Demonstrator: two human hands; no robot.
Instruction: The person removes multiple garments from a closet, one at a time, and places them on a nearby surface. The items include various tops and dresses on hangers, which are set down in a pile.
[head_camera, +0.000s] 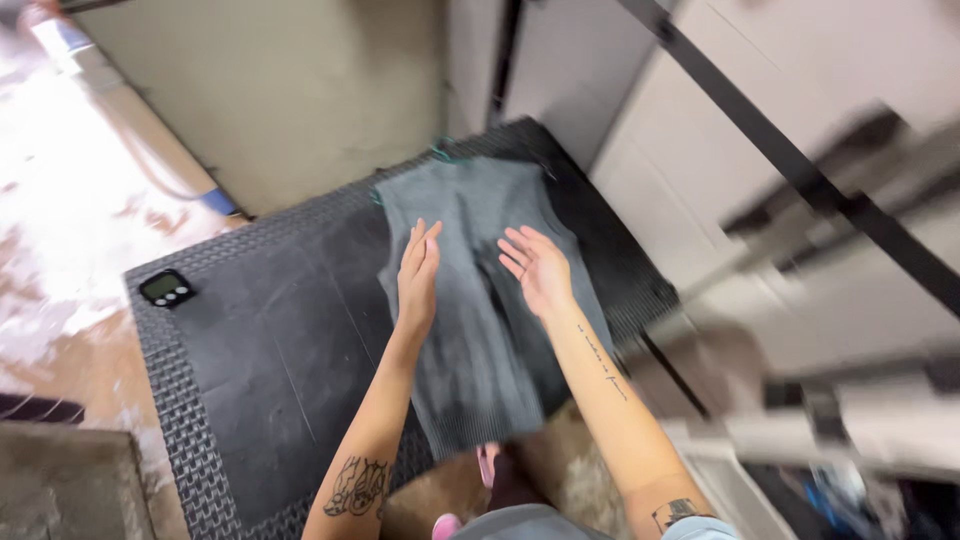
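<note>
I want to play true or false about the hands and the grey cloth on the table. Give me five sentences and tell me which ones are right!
1. A grey garment lies spread on a dark woven table. True.
2. The left hand grips a pair of scissors. False: it is open, fingers straight, over the garment and holding nothing.
3. The right hand is open with its fingers spread. True.
4. A small black device with a little screen sits near the table's left corner. True.
5. The garment is bright red. False: it is grey, with a bit of teal at its far edge.
</note>
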